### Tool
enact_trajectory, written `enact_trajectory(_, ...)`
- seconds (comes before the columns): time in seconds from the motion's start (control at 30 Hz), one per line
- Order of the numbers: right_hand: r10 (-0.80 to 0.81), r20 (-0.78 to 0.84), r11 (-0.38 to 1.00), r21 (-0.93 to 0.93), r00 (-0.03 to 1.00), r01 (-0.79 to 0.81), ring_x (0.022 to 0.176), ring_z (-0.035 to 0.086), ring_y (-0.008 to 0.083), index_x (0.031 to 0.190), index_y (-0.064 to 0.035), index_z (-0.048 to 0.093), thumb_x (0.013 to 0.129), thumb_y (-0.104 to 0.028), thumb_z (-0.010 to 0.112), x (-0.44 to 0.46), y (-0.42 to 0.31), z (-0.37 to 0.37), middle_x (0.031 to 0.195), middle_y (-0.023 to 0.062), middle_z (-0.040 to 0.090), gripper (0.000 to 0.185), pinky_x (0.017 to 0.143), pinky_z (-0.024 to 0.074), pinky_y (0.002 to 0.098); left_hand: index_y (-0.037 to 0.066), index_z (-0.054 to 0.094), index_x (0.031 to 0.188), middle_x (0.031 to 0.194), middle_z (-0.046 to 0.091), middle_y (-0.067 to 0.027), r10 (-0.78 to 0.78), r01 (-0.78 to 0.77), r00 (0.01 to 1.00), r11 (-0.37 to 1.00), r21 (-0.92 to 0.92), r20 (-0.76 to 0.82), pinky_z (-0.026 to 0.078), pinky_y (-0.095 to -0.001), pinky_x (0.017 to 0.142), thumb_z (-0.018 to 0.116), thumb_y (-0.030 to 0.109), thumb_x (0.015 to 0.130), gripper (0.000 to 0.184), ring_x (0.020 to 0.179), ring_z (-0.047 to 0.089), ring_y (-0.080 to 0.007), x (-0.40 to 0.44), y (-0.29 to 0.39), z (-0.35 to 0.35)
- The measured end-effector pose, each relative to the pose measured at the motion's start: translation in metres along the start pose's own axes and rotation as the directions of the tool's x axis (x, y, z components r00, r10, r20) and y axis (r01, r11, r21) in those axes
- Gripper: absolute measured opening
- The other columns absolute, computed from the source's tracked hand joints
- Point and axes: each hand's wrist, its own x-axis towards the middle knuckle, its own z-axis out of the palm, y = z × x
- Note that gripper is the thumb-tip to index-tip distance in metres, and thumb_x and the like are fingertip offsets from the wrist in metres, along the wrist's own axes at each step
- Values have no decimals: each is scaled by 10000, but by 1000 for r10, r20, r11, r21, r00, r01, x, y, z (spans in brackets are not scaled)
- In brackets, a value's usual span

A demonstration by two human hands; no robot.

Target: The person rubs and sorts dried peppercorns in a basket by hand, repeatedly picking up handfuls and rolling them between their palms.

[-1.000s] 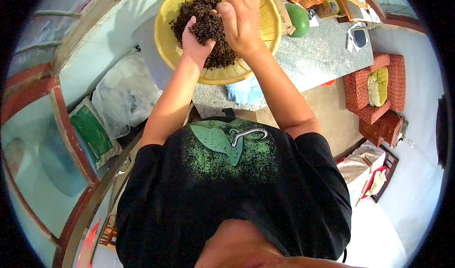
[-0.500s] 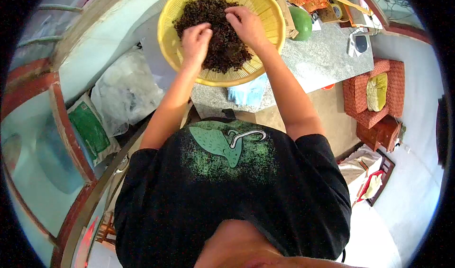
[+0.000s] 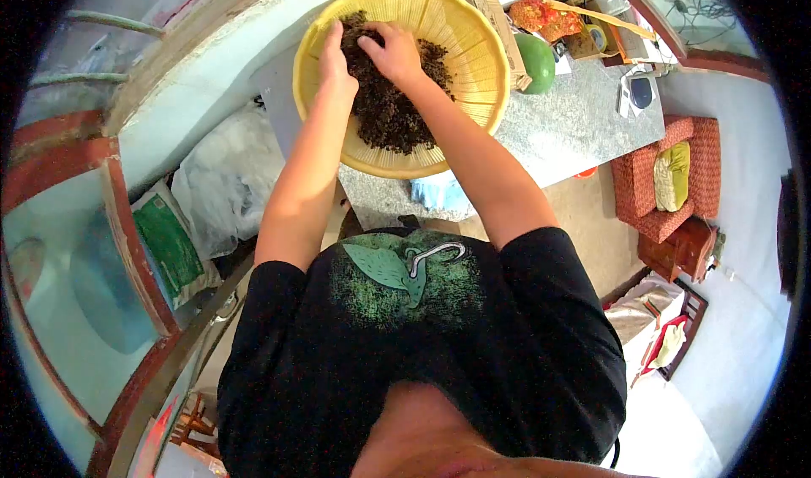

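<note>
A yellow plastic basket [image 3: 473, 110] holds a heap of dark, crumbly dried plant material [image 3: 393, 119], too fine to name exactly. Both of my hands are inside, at the heap's far left part. My left hand [image 3: 336, 62] is cupped along its left side, fingers pointing away from me. Curled over it from the right is my right hand [image 3: 397, 54], its thumb bent inward. Some of the dark material is gathered between the two hands, and their fingertips are partly hidden in it.
The basket stands on a grey speckled table [image 3: 557, 123], with a blue plastic bag [image 3: 439, 193] by its near edge. To the right are a green melon [image 3: 536, 64], a cardboard box [image 3: 504, 34], an orange net bag [image 3: 541, 17] and a small scale-like device [image 3: 639, 92].
Both hands have moved left and come closer together around the dark material. The heap's far left part is now gathered between them. The basket sits slightly lower in view.
</note>
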Motion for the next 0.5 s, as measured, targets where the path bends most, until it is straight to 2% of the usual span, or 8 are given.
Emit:
enact_trajectory(0.07, -382, -58, 918, -136, 922, 371, 1062, 543, 322, 1085, -93, 680, 841, -291, 652, -25, -31, -25, 1105, 106, 637, 315, 932, 435, 420, 53, 468, 1329, 1318, 499, -114, 11, 4, 995, 989, -150, 102, 412, -419, 1000, 601, 528, 882, 667, 1190, 493, -262, -34, 11, 12)
enact_trajectory(0.13, -533, -91, 833, -230, 841, 503, 982, 540, 308, 982, -89, 695, 811, -203, 659, -46, -51, -38, 1053, 68, 640, 209, 900, 438, 399, 65, 583, 1139, 1090, 609, -85, -80, 135, 969, 963, -233, 232, 473, -387, 928, 547, 518, 914, 507, 1051, 581, -231, -47, 8, 13)
enact_trajectory(0.2, -543, -24, 813, -266, 840, 518, 1028, 563, 315, 996, -88, 688, 834, -197, 648, -57, -56, -49, 1058, 75, 656, 199, 924, 437, 419, 71, 613, 1083, 1009, 627, -68, -41, 273, 830, 900, -340, 557, 484, -373, 916, 496, 447, 954, 414, 1012, 600, -206, -30, -16, -8)
enact_trajectory(0.27, -648, -90, 747, -266, 756, 609, 967, 573, 236, 913, -150, 679, 744, -230, 674, -57, -50, -52, 1010, -1, 645, 186, 729, 387, 393, 63, 618, 1083, 1016, 634, -68, -8, 225, 876, 891, -394, 482, 490, -354, 919, 436, 360, 973, 365, 1003, 607, -188, -41, -27, 1)
enact_trajectory(0.3, -592, -48, 805, -90, 805, 586, 986, 593, 238, 944, -131, 675, 777, -237, 667, -55, -49, -50, 1023, 24, 658, 198, 784, 408, 415, 57, 615, 1093, 1038, 636, -77, 18, 137, 903, 934, -329, 428, 492, -356, 922, 415, 346, 972, 372, 1012, 606, -195, -52, -23, 6)
enact_trajectory(0.33, -592, -47, 805, -89, 805, 587, 986, 593, 238, 944, -131, 675, 777, -237, 667, -53, -55, -60, 1023, 24, 658, 198, 784, 408, 415, 51, 613, 1103, 1059, 638, -85, 47, 53, 928, 965, -256, 370, 495, -359, 924, 394, 332, 972, 380, 1020, 605, -202, -61, -19, 10)
enact_trajectory(0.4, -592, -35, 806, -9, 806, 592, 1037, 600, 254, 971, -106, 671, 816, -248, 651, -43, -69, -95, 1041, 57, 667, 211, 857, 420, 456, 54, 597, 1158, 1133, 632, -121, -65, 157, 965, 919, -362, 254, 491, -405, 956, 381, 311, 953, 393, 1074, 600, -244, -89, -4, 32)
enact_trajectory(0.5, -665, -290, 744, -178, 689, 644, 1224, 509, 315, 1139, -96, 637, 869, -241, 605, -42, -97, -133, 1196, 110, 623, 308, 1012, 377, 485, 67, 580, 1199, 1150, 629, -132, -7, 91, 969, 939, -331, 246, 479, -426, 979, 380, 314, 954, 401, 1101, 591, -277, -98, 2, 37)
